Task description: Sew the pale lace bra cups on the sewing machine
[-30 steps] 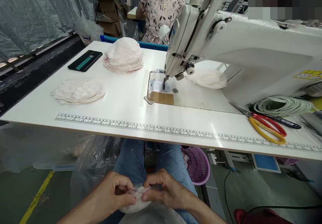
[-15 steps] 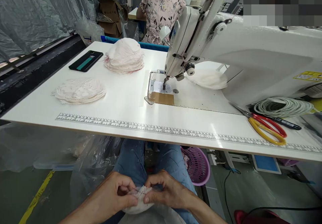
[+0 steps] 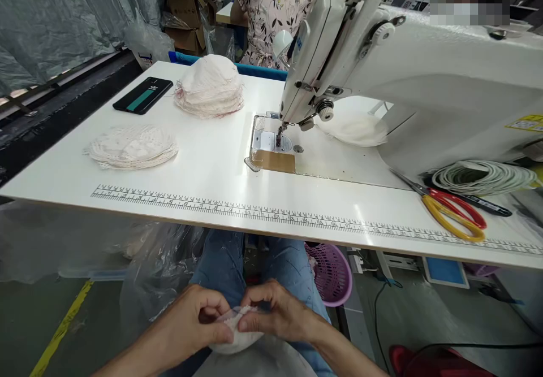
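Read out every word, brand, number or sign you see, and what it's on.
"10", "12": ruler along the sewing table's near edge; many other numbers too small.
Phone: white logo, lettering unreadable.
Sewing machine: blue marking, blurred; yellow label, too small.
Black tool: white marking, too small.

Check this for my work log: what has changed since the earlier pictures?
The white fabric piece has shifted slightly rightward between the left hand and right hand; neither let go. The camera view tilted slightly downward. The phone, scissors and sewing machine stayed put.
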